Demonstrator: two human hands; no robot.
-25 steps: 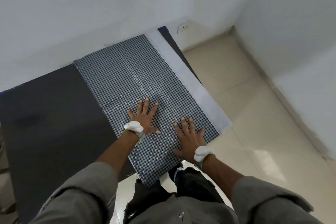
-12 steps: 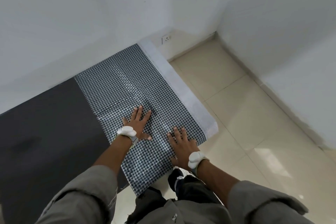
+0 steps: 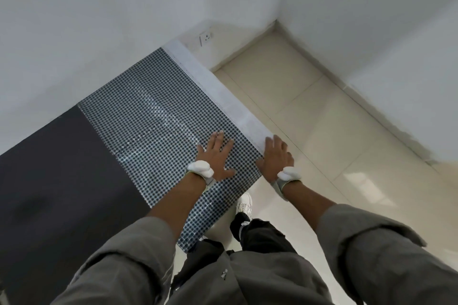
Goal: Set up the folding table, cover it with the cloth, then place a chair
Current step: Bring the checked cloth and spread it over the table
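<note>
On the checked cloth, left hand and right hand flat, each grip wide, palms down

One wide-angle view, from the person's head, looks steeply down and forward, close above the table at lower left and centre; floor fills the right, wall the top of the frame.

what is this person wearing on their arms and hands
The left hand and right hand are bare, no gloves. Each wrist carries a grey strap with a lumpy white piece on top: the left wrist piece and the right wrist piece. Loose grey sleeves, the left sleeve and the right sleeve, are pushed up toward the elbows, leaving the forearms uncovered.
</note>
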